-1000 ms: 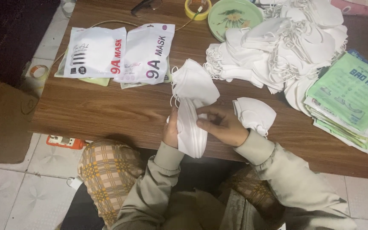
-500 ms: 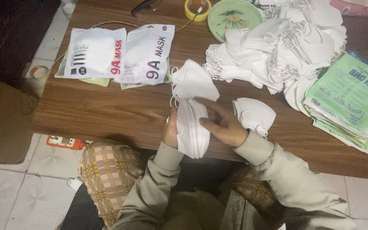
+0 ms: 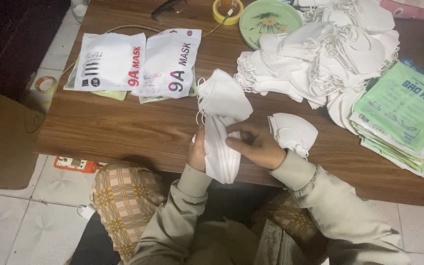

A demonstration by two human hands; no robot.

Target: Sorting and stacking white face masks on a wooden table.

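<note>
A stack of folded white face masks (image 3: pixel 220 147) stands on edge at the near side of the wooden table (image 3: pixel 123 127). My left hand (image 3: pixel 197 151) grips the stack from the left. My right hand (image 3: pixel 253 145) presses on it from the right, fingers on the top mask. A second bunch of white masks (image 3: pixel 224 95) fans out just behind the stack, touching it. A small pile of folded masks (image 3: pixel 293 132) lies right of my right hand.
Two white sealed mask packets (image 3: pixel 138 61) lie at the left. A big heap of loose masks (image 3: pixel 330 54) fills the back right, beside green printed bags (image 3: pixel 401 115). A green plate (image 3: pixel 270 17), a yellow tape roll (image 3: pixel 226 10) and glasses (image 3: pixel 169 7) sit at the far edge.
My hands have squared the stack a little; the right fingers shifted left across the top mask. The rest stays put.
</note>
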